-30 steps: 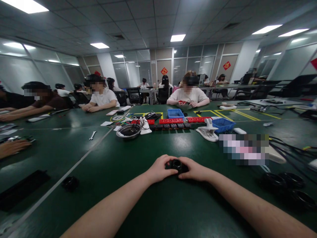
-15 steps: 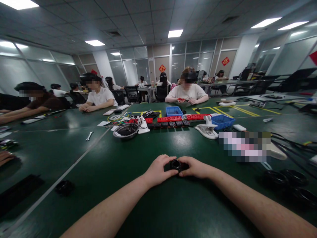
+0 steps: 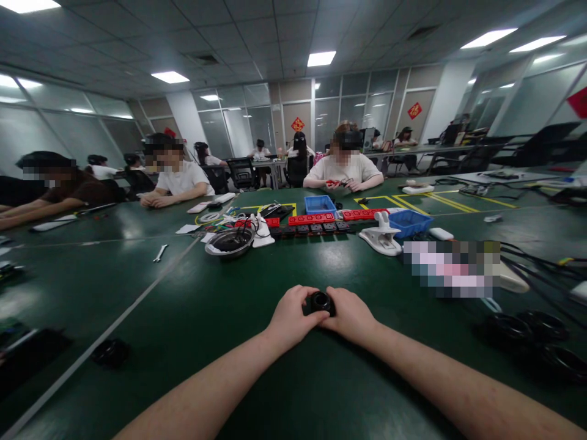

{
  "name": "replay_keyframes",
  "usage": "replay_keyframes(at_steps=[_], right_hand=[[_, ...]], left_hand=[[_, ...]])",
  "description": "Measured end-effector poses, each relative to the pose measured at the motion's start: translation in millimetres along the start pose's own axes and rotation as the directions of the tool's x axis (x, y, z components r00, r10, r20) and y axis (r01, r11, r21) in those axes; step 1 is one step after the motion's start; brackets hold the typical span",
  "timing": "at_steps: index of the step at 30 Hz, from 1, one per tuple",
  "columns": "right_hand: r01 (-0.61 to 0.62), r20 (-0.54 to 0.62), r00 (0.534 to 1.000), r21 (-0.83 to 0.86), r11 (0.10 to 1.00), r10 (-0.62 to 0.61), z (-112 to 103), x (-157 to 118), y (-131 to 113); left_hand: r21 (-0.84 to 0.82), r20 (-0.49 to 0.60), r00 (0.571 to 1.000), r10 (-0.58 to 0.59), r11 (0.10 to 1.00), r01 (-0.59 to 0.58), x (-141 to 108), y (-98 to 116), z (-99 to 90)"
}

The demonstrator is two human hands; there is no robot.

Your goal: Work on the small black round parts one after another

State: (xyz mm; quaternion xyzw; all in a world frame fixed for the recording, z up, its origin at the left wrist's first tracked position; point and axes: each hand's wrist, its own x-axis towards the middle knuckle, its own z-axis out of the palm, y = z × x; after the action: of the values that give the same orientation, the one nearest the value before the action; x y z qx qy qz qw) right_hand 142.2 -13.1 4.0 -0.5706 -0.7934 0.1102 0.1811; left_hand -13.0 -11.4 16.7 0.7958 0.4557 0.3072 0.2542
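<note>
A small black ring-shaped part (image 3: 321, 300), with a round opening facing up, is held between both hands low over the green table. My left hand (image 3: 293, 311) grips its left side, thumb across the front and fingers curled behind. My right hand (image 3: 351, 310) closes on its right side, and its fingertips are partly hidden. Similar black rings (image 3: 545, 327) lie in a group near my right forearm. Left of my left forearm sits another black round part (image 3: 110, 353), blurred.
Ahead stand a metal bowl (image 3: 229, 242), a white clip stand (image 3: 381, 235), red socket strips (image 3: 312, 219) and blue trays (image 3: 409, 222). A wrench (image 3: 160, 253) lies to the left. A co-worker (image 3: 343, 165) sits opposite, and others sit along the left. Black cables (image 3: 527, 266) run at the right.
My right hand has turned and wraps more closely around the right side of the black ring-shaped part. The left hand keeps its grip. The whole view has shifted slightly.
</note>
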Motion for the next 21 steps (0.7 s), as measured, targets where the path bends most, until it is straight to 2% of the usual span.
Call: replay_keyframes(at_steps=[3, 5, 8, 11, 15, 21], right_hand=[[0.118, 0.044, 0.991, 0.128, 0.985, -0.125, -6.8, -1.2, 2.3], [0.191, 0.116, 0.967, 0.270, 0.944, -0.229, -14.1, -0.5, 8.4], [0.171, 0.269, 0.905, 0.481, 0.860, -0.330, -23.4, 2.4, 17.5], [0.087, 0.347, 0.873, 0.581, 0.809, -0.343, -26.7, 5.2, 21.5], [0.069, 0.332, 0.889, 0.585, 0.808, -0.316, -24.9, 6.4, 21.2], [0.043, 0.341, 0.887, 0.613, 0.789, -0.313, -22.5, 7.5, 21.8]], left_hand=[[-0.033, 0.086, 0.995, 0.042, 0.999, -0.039, 0.9, -1.0, -5.3], [-0.059, 0.157, 0.986, 0.064, 0.997, -0.056, 1.8, -1.6, -9.5], [-0.091, 0.205, 0.976, 0.072, 0.994, -0.054, 2.7, -2.8, -12.9], [-0.111, 0.202, 0.977, 0.075, 0.992, -0.053, 2.8, -3.9, -12.9], [-0.119, 0.197, 0.977, 0.086, 0.991, -0.064, 2.4, -3.8, -12.1], [-0.107, 0.193, 0.978, 0.081, 0.992, -0.061, 3.0, -5.4, -10.2]])
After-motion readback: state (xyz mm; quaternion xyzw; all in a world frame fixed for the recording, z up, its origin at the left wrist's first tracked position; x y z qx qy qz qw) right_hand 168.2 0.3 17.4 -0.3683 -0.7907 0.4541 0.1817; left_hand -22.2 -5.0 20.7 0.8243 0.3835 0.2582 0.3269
